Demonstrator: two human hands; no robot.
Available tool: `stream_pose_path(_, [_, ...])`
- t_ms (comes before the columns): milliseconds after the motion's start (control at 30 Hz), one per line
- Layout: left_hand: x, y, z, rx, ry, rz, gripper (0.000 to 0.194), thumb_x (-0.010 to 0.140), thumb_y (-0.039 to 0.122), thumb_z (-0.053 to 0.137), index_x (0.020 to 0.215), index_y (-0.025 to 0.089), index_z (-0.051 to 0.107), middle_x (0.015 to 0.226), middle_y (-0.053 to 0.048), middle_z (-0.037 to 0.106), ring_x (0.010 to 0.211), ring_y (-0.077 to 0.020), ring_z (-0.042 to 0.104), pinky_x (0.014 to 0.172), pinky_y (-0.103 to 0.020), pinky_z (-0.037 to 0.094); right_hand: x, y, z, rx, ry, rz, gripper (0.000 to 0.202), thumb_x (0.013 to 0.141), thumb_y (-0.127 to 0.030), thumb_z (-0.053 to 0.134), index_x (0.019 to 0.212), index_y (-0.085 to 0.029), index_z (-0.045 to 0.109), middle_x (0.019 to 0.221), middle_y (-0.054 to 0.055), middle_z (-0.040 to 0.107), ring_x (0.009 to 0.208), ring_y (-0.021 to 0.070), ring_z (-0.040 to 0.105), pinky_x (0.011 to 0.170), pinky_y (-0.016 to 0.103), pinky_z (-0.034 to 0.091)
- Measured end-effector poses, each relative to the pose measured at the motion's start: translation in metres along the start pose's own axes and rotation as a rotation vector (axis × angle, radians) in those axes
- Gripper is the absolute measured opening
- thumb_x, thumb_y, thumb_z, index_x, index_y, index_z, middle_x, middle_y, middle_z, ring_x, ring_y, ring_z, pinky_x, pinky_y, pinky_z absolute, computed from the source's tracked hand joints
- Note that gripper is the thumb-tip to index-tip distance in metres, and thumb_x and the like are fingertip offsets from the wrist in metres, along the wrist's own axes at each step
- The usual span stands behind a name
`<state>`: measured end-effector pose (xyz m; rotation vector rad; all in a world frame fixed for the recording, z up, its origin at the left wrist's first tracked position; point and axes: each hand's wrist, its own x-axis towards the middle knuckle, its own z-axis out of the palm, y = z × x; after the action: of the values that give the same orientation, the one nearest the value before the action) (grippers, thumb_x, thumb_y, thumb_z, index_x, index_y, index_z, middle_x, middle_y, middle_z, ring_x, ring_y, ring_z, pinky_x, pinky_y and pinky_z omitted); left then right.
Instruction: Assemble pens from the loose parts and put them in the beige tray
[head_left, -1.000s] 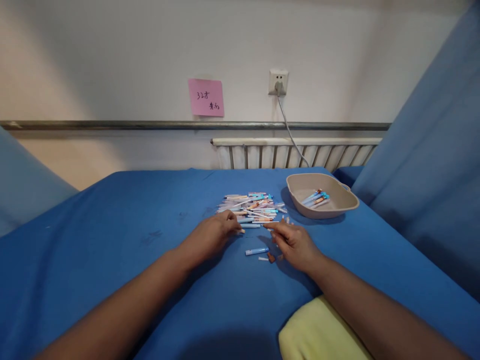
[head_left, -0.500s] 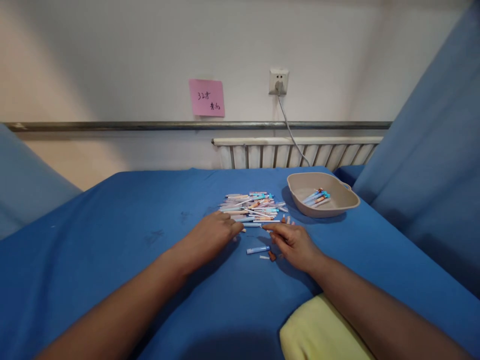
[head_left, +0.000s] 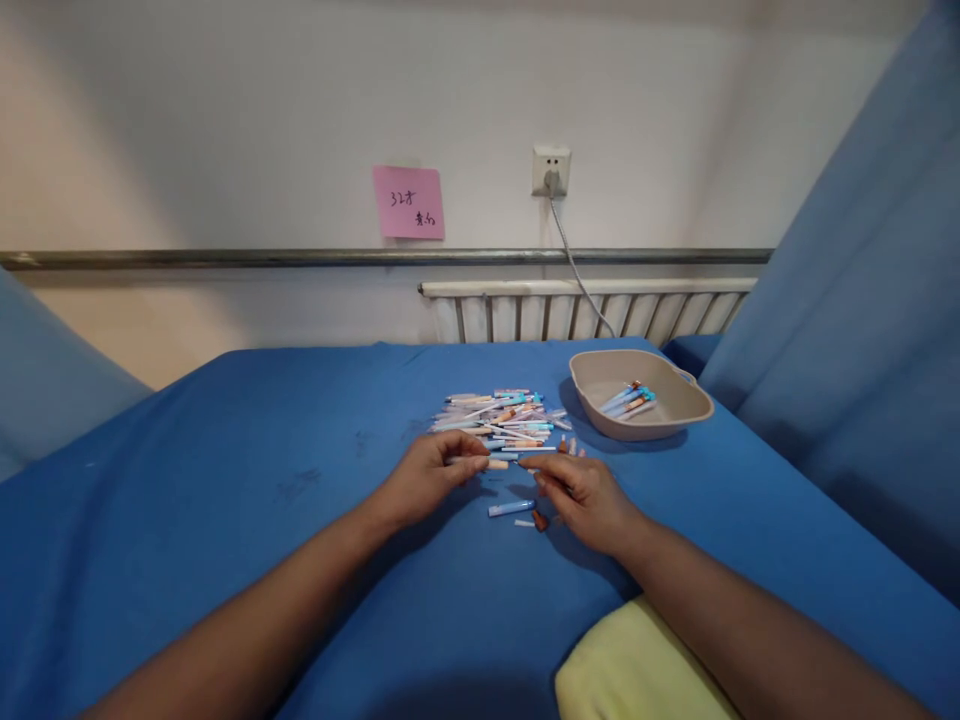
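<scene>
A heap of pen parts (head_left: 501, 418) in pale blue, orange and white lies on the blue cloth. My left hand (head_left: 427, 475) pinches a pale pen barrel (head_left: 480, 463) with an orange end, just in front of the heap. My right hand (head_left: 581, 492) rests close beside it, fingers curled, its fingertips at something small and orange that I cannot make out. A light blue pen piece (head_left: 511, 508) and a small brown cap (head_left: 539, 520) lie on the cloth between my hands.
A beige tray (head_left: 679, 413) holding a few assembled pens (head_left: 630, 399) stands at the right rear. A yellow cushion (head_left: 637, 665) lies near my right forearm. Behind are a radiator (head_left: 585, 310), a wall socket with cable (head_left: 551, 172) and a pink note (head_left: 409, 202).
My left hand has lifted a pen barrel off the cloth and holds it toward the right hand. The right hand has barely shifted.
</scene>
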<state>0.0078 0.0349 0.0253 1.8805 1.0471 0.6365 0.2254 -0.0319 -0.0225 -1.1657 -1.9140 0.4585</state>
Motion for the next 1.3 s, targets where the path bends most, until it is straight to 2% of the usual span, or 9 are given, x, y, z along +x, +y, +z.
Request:
stream_pose_path(100, [0.003, -0.011, 0.011, -0.244, 0.027, -0.122, 0.03, 0.071, 0.04, 0.066, 0.083, 0.013, 0.06, 0.06, 0.003, 0.053, 0.047, -0.0078, 0.044, 0.046, -0.019, 0.033, 0.001, -0.003, -0.001, -0.002, -0.012, -0.021, 0.031, 0.088, -0.014, 0.046, 0.113, -0.022, 0.063, 0.079, 0.002, 0.07, 0.071, 0.0137, 0.064, 0.07, 0.025, 0.047])
stream_pose_path(233, [0.002, -0.021, 0.016, -0.317, -0.013, -0.163, 0.031, 0.07, 0.04, 0.069, 0.082, 0.012, 0.06, 0.053, 0.005, 0.05, 0.043, -0.0072, 0.042, 0.043, -0.019, 0.031, 0.0, -0.004, -0.002, -0.008, -0.022, -0.024, 0.032, 0.089, -0.015, 0.046, 0.115, -0.022, 0.062, 0.079, 0.002, 0.069, 0.072, 0.0138, 0.064, 0.069, 0.025, 0.047])
stream_pose_path(700, [0.004, -0.02, 0.016, -0.288, -0.027, -0.169, 0.03, 0.065, 0.039, 0.071, 0.077, 0.012, 0.062, 0.054, 0.004, 0.052, 0.047, -0.0078, 0.043, 0.047, -0.019, 0.031, -0.002, -0.004, -0.006, 0.001, -0.108, -0.061, 0.033, 0.089, -0.012, 0.045, 0.117, -0.021, 0.06, 0.073, 0.001, 0.07, 0.07, 0.0132, 0.063, 0.069, 0.024, 0.046])
stream_pose_path(900, [0.001, -0.018, 0.017, -0.254, -0.073, -0.148, 0.029, 0.066, 0.038, 0.07, 0.077, 0.012, 0.062, 0.055, 0.004, 0.053, 0.049, -0.0083, 0.043, 0.047, -0.02, 0.032, -0.002, -0.006, -0.007, 0.016, -0.2, -0.03, 0.035, 0.089, -0.012, 0.043, 0.118, -0.023, 0.059, 0.074, 0.0, 0.071, 0.073, 0.0149, 0.064, 0.073, 0.028, 0.047])
stream_pose_path(1033, [-0.001, -0.016, 0.019, -0.211, -0.127, -0.13, 0.027, 0.069, 0.038, 0.068, 0.077, 0.012, 0.063, 0.054, 0.004, 0.053, 0.048, -0.008, 0.042, 0.046, -0.019, 0.032, -0.003, -0.007, -0.008, -0.007, -0.237, 0.0, 0.027, 0.088, -0.014, 0.045, 0.107, -0.022, 0.063, 0.073, 0.001, 0.07, 0.071, 0.0152, 0.065, 0.07, 0.027, 0.047])
stream_pose_path(1167, [-0.004, -0.015, 0.025, -0.203, -0.188, -0.105, 0.028, 0.073, 0.038, 0.066, 0.082, 0.011, 0.064, 0.057, 0.003, 0.054, 0.047, -0.0079, 0.045, 0.045, -0.019, 0.035, -0.003, -0.011, -0.009, -0.06, -0.202, 0.045, 0.017, 0.089, -0.017, 0.045, 0.089, -0.02, 0.061, 0.068, 0.0, 0.068, 0.066, 0.014, 0.063, 0.068, 0.026, 0.045])
stream_pose_path(1300, [-0.01, -0.012, 0.035, -0.191, -0.279, -0.094, 0.028, 0.078, 0.039, 0.06, 0.086, 0.012, 0.063, 0.063, 0.003, 0.057, 0.043, -0.0069, 0.046, 0.043, -0.019, 0.037, -0.003, -0.015, -0.008, -0.06, -0.156, 0.046, 0.018, 0.093, -0.022, 0.041, 0.087, -0.019, 0.058, 0.067, 0.001, 0.066, 0.064, 0.014, 0.061, 0.067, 0.026, 0.044])
